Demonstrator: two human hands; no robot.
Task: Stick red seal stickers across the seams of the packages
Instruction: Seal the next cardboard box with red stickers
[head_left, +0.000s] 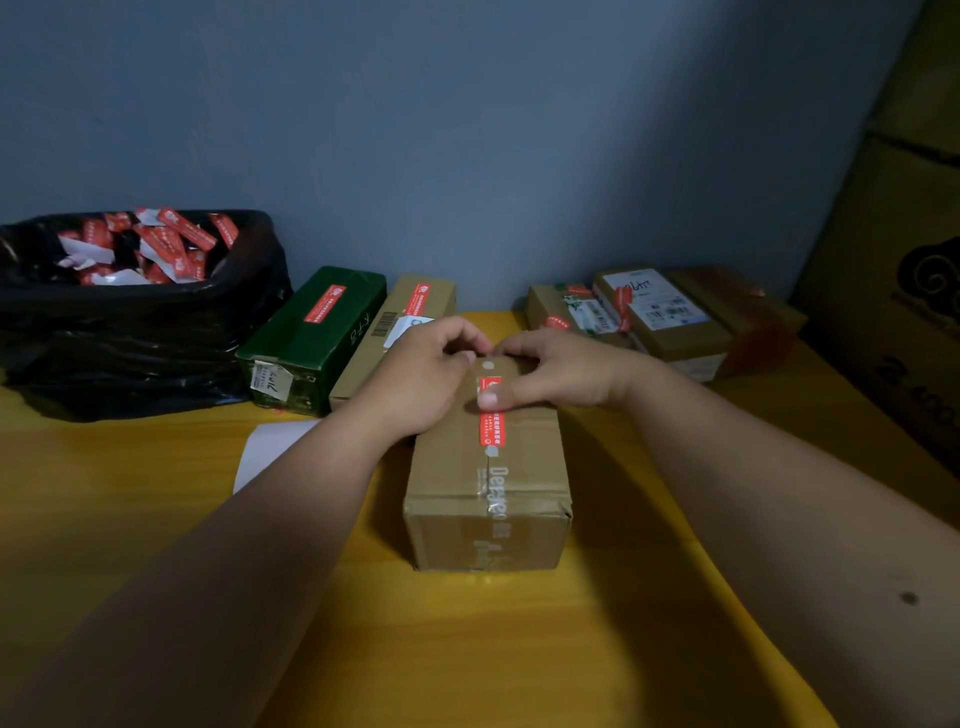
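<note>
Two hands meet over the far end of the brown cardboard box (488, 483) at the centre of the frame, where a red seal sticker (490, 420) runs along the taped top seam. The right hand (561, 374) has its thumb pressed flat on the sticker's upper half, the other fingers curled over the far edge of the box. The left hand (421, 374) has its fingers bent toward the same spot; whether they pinch the sticker's far end or only press it, I cannot tell.

Risks, as I judge them: the hidden far end could crease or lift if smoothed unevenly, and the sticker may grip poorly on the glossy tape. A hard push could slide the box on the yellow table (156, 519).

Counted: one box in hand; one green box (311, 338) and one long tan box (384, 332) at centre left, each bearing a red sticker; a cluster of roughly three sealed packages (665, 317) at upper right, their exact number unclear. One black bag (130, 338) at upper left holds many red-and-white scraps, and one white sheet (270, 447) lies beside the left wrist.
</note>
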